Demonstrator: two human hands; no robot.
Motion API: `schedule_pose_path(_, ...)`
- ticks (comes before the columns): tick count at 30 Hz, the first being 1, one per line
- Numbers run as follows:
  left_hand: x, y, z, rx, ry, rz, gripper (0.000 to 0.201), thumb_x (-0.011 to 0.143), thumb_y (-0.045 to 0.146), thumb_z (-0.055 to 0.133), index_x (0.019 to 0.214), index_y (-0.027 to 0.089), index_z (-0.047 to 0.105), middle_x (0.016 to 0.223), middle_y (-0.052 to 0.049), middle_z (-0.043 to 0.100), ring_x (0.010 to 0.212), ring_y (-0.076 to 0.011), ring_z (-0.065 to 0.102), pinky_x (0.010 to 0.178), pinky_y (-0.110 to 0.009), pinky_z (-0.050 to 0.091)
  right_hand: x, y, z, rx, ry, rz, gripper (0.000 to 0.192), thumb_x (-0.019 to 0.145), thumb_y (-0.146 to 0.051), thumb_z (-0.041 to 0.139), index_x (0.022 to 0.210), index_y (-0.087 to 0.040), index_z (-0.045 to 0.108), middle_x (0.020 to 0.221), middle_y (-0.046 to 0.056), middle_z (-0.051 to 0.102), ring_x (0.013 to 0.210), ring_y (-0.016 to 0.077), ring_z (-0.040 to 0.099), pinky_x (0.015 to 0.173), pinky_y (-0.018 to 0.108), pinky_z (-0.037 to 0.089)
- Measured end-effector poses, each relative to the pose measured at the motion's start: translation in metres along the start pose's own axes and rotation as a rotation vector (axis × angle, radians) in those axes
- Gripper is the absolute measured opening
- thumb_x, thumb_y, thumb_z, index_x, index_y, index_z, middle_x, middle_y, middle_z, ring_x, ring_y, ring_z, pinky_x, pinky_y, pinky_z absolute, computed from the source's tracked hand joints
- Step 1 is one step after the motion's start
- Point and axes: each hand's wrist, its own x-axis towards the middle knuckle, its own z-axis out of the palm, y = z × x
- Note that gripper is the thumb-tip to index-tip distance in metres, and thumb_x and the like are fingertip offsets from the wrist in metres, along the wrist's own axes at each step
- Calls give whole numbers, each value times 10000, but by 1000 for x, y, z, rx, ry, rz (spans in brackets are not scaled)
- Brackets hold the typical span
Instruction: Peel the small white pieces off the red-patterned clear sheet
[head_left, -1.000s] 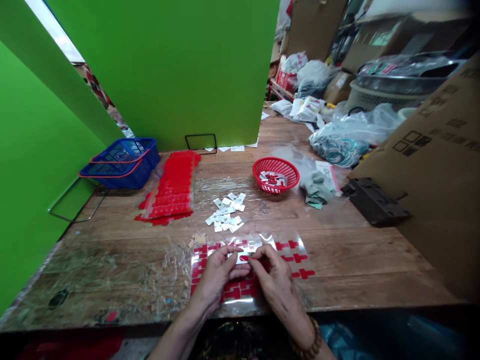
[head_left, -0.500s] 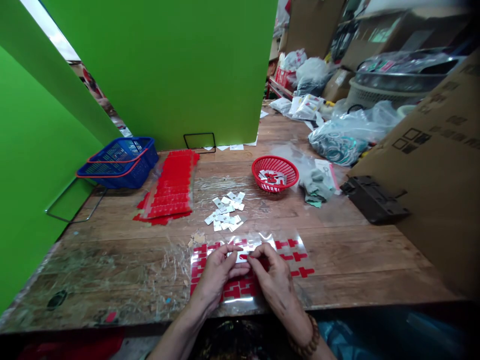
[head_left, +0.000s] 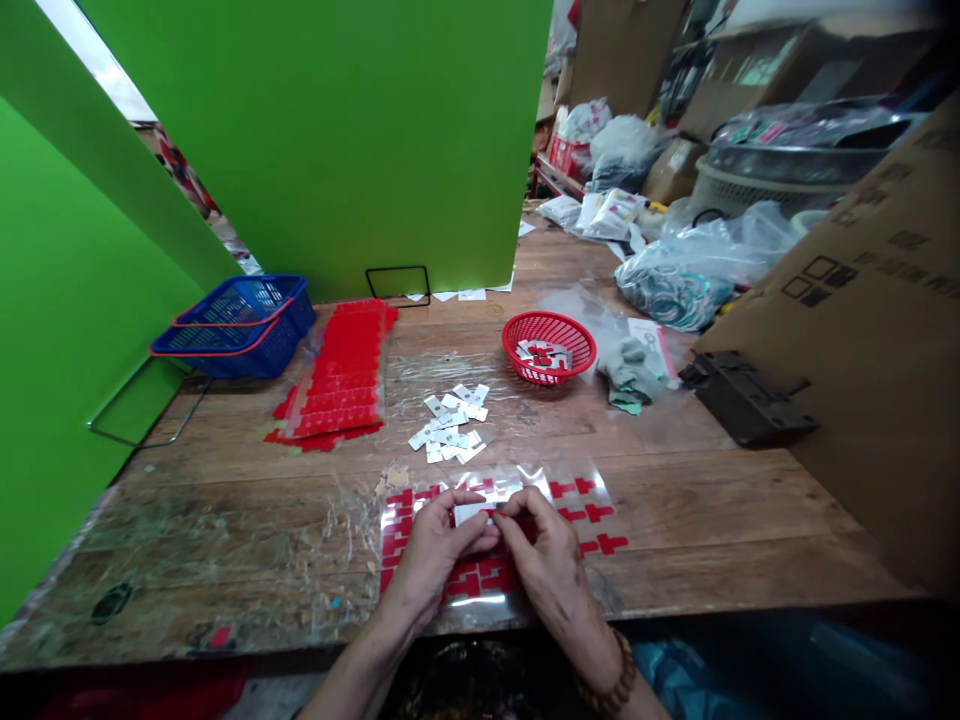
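My left hand point(head_left: 429, 552) grips a small flat white-silver plate point(head_left: 471, 512) between thumb and fingers, just above the table. At the plate's right end my right hand point(head_left: 551, 562) is closed in a pinch on a small red sticker point(head_left: 493, 514), partly covered by the fingertips. Under both hands lies a clear plastic sheet point(head_left: 480, 608) bearing rows of red T-shaped stickers point(head_left: 609, 544); the hands hide its middle. Beyond it, a loose pile of similar plates point(head_left: 450, 425) rests on the wood. A red basket point(head_left: 549, 322) behind holds plates with red on them.
Stacked red sticker sheets point(head_left: 345, 365) lie at left beside a blue basket point(head_left: 255, 340). A grey cloth point(head_left: 632, 372), a dark metal block point(head_left: 746, 400) and a large cardboard box point(head_left: 870, 350) stand at right. Green panels point(head_left: 337, 150) rise behind the table point(head_left: 697, 520).
The left thumb has shifted on the plate, and less red shows on it; its face now looks plainer. My right fingers stay pinched at its right end. The table items look unmoved.
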Motion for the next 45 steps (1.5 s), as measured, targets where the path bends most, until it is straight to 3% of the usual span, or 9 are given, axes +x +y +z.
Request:
schedule_pose_path(13,1,2,2,179,109,169,216,692,195,655,870,111,566,647,-46,709,617,-170,688,607,-231,545,-4,-7,5,116,32,105,78,762,-164,554,696,-189,522,747,-6,545,714,149,525,687,250,412)
schedule_pose_path(21,2,-1,0,148,85,89,282,703,201,662,936,106,533,628,-66,707,624,-182,691,636,-253,549,-1,-9,1,178,-7,166,74,802,-196,502,730,-190,517,688,-21,536,648,135,507,616,231,407)
schedule_pose_path(28,3,-4,-1,54,81,27,313,685,191,703,929,115,522,629,-70,701,645,-190,694,635,-244,556,1,-11,-2,97,-27,195,79,804,-220,494,737,-189,521,657,-23,548,601,129,517,562,217,405)
schedule_pose_path(45,1,-5,1,31,107,54,331,661,221,723,920,107,552,613,-56,691,636,-198,695,629,-255,564,4,-2,5,-5,20,156,61,766,-196,506,705,-196,509,591,-34,512,547,125,489,528,222,404)
